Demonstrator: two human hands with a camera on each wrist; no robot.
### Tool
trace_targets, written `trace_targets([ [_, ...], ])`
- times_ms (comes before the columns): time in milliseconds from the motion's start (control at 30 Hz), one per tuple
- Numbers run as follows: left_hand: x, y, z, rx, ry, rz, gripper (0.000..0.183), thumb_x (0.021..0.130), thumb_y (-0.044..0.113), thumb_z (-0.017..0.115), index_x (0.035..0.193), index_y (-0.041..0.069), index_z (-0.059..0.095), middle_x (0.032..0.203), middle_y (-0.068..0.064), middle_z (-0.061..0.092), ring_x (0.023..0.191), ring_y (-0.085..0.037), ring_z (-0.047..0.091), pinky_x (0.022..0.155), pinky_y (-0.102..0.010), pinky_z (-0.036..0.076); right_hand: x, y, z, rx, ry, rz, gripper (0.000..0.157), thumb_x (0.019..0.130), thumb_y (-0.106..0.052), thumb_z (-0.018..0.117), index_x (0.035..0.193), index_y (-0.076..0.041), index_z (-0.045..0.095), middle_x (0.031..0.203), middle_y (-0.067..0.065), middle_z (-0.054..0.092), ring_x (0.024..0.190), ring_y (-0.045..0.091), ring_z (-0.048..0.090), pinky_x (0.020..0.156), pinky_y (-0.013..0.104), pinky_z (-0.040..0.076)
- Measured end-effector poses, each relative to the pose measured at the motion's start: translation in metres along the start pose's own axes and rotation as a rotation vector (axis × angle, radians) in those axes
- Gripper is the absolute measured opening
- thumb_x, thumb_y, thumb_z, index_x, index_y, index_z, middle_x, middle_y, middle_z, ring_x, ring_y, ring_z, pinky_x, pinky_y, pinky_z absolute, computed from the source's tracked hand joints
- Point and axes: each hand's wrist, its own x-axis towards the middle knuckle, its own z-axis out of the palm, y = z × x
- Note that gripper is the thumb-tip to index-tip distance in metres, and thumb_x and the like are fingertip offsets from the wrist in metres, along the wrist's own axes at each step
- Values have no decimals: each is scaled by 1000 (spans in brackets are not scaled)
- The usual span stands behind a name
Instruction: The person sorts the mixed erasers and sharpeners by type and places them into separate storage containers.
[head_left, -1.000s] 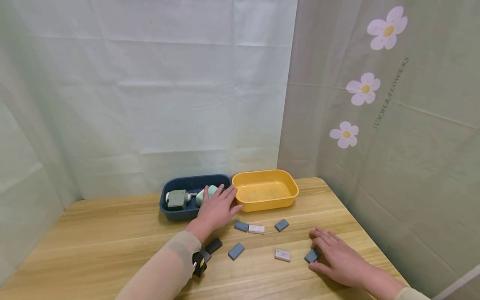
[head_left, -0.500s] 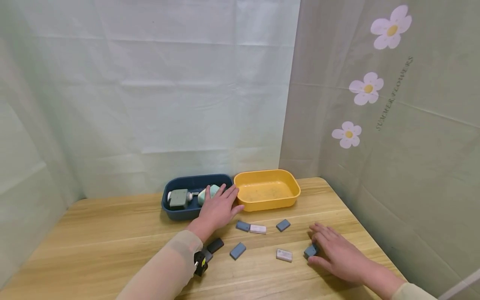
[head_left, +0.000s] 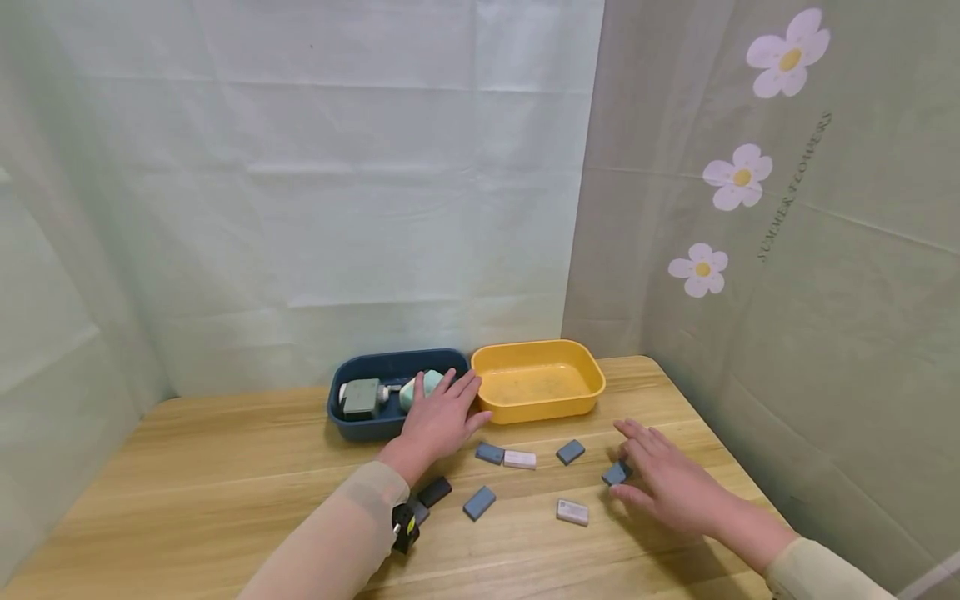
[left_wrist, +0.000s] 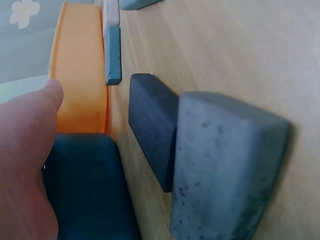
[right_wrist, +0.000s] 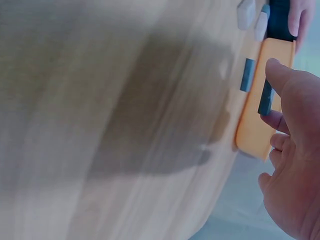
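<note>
My right hand (head_left: 671,485) pinches a small blue-grey rectangular block (head_left: 617,473) between thumb and fingertips, raised over the right side of the table. In the right wrist view this hand's block (right_wrist: 266,97) overlaps the yellow bin. My left hand (head_left: 435,421) lies over the right end of the navy bin (head_left: 352,429), fingers spread and nearly straight, fingertips by the yellow bin's (head_left: 540,408) left rim. Under its wrist stand a black block (left_wrist: 152,122) and a speckled grey block (left_wrist: 215,165). Inside the navy bin are a grey-green bottle (head_left: 362,398) and a pale mint object (head_left: 422,387), partly hidden.
Between the hands lie loose blocks: a blue-grey one (head_left: 479,503), a whitish one (head_left: 572,512), another blue-grey one (head_left: 571,452), and a blue-grey block (head_left: 490,452) end to end with a whitish block (head_left: 520,459). Both bins stand side by side before a curtain (head_left: 375,208).
My right hand has lifted the blue-grey block off the table and moved forward toward the yellow bin. The left hand keeps its place; the head view has shifted slightly.
</note>
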Motion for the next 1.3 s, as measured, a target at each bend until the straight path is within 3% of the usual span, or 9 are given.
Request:
trace_targets([
  [367, -2, 1, -2, -15, -15, -2, 79, 111, 67, 49, 175, 21, 38, 181, 1, 30, 168, -34, 22, 128, -77, 3, 27, 2, -8, 6, 6, 40, 31, 102, -34, 83, 111, -15, 62, 163, 28, 50, 155, 50, 43, 125, 70, 31],
  [733, -2, 3, -4, 3, -17, -9, 79, 111, 67, 49, 175, 22, 37, 181, 3, 29, 168, -32, 21, 128, -76, 7, 52, 9, -13, -21, 45, 45, 32, 101, -34, 84, 107, -12, 63, 160, 34, 51, 149, 56, 47, 120, 71, 38],
  [1100, 0, 1, 0, 10, -24, -11, 79, 111, 69, 47, 175, 24, 36, 182, 4, 27, 168, -31, 21, 128, -76, 8, 80, 17, -21, -23, 54, 58, 34, 102, -31, 84, 113, -5, 66, 159, 31, 51, 143, 53, 53, 117, 69, 43],
  [1300, 0, 1, 1, 10, -22, -16, 79, 111, 69, 48, 175, 24, 36, 182, 4, 27, 168, -31, 21, 128, -76, 8, 94, 18, -24, -36, 18, 101, 37, 104, -34, 81, 115, -2, 66, 162, 33, 47, 152, 56, 42, 121, 70, 37],
])
